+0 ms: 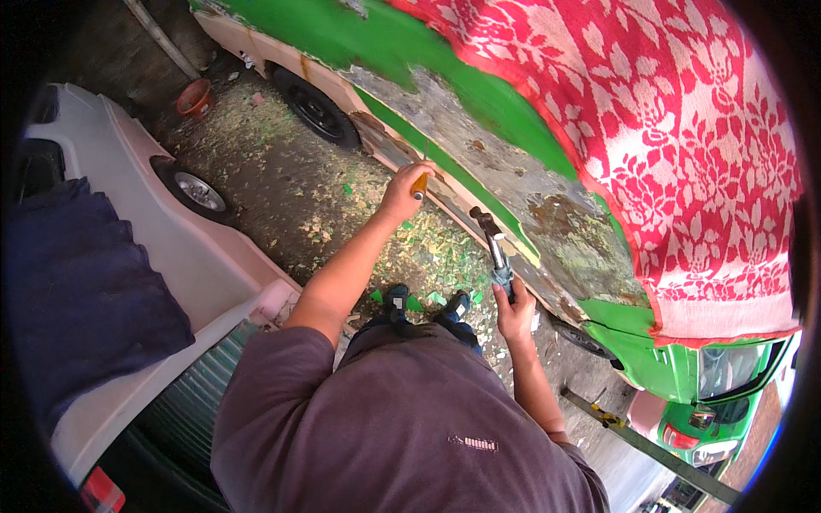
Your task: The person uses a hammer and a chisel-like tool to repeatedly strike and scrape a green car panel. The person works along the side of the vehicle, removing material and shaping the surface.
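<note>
Clamping around an amber-handled tool (419, 185), the left grip (398, 193) is hovering beside the scraped green vehicle (513, 120); near right, the right grip (516, 315) is clasping a hammer (494, 243), so a glancing swing could be endangering the left grip

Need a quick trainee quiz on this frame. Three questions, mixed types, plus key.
1. Which hand holds the hammer?
2. True or false: the red towel lies on the floor.
3. What colour is the handle in the left hand?
A) blue
B) amber
C) white

Key:
1. The right hand.
2. False; the red towel is draped over the green car.
3. B.
</note>
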A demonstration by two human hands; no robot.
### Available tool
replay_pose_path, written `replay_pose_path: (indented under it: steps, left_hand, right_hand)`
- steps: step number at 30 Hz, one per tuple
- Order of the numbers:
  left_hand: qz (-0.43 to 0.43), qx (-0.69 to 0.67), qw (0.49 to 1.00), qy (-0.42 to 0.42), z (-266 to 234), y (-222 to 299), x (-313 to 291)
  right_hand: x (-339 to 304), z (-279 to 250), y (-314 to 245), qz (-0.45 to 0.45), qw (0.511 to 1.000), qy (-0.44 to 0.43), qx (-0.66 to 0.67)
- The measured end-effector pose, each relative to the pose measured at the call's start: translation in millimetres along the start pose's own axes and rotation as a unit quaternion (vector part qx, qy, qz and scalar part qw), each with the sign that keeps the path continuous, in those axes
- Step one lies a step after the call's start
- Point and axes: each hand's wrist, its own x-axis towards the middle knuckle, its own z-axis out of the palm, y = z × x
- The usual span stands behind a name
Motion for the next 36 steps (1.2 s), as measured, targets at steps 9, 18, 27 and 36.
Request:
replay_pose_path:
  steps: [9, 18, 27, 36]
  left_hand:
    - [0.012, 0.005, 0.996, 0.088, -65, -1, -15]
    - [-0.022, 0.034, 0.995, 0.087, -125, -23, 6]
    - [-0.010, 0.000, 0.998, 0.063, -138, -102, 76]
    - [-0.029, 0.006, 0.998, -0.060, -189, -112, 101]
  right_hand:
    - [38, 16, -33, -0.031, 0.999, -0.024, -0.006]
    - [81, 46, -73, -0.042, 0.997, -0.052, 0.026]
    - [170, 76, -86, -0.078, 0.991, -0.103, 0.042]
    - [256, 95, -136, -0.056, 0.981, -0.180, 0.054]
